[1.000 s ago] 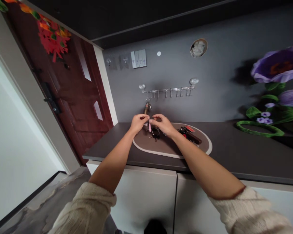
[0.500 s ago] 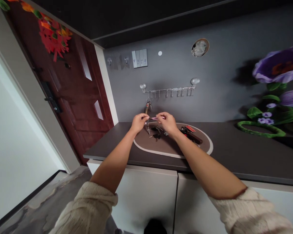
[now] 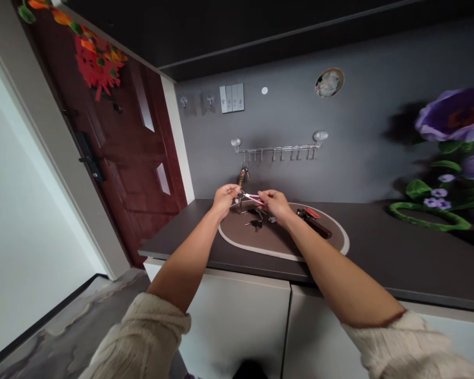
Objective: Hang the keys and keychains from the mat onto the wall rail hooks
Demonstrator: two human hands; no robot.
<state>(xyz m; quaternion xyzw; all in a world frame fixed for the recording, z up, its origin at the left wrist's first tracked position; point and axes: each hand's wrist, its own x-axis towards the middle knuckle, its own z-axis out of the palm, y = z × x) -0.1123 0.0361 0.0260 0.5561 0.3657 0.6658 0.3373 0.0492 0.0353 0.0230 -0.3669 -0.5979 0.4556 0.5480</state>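
My left hand pinches a metal key ring, with a key or two hanging just below the fingers. From that ring a pink strap runs across to my right hand, whose fingers are closed on its other end. Both hands are held above the left part of an oval brown mat with a pale rim. Several loose keys lie on the mat beneath them. Right behind my left hand, another bunch of keys with a printed tag hangs from the hook rail.
On the mat's right side lie a dark brown, long item and a red piece. A purple artificial flower stands at the right of the dark counter. Left is a red-brown door; an overhead cabinet hangs above.
My right hand has turned, and the pink strap now shows as an open loop stretched between my hands. The view has shifted slightly, so the surroundings sit a little lower and further right.
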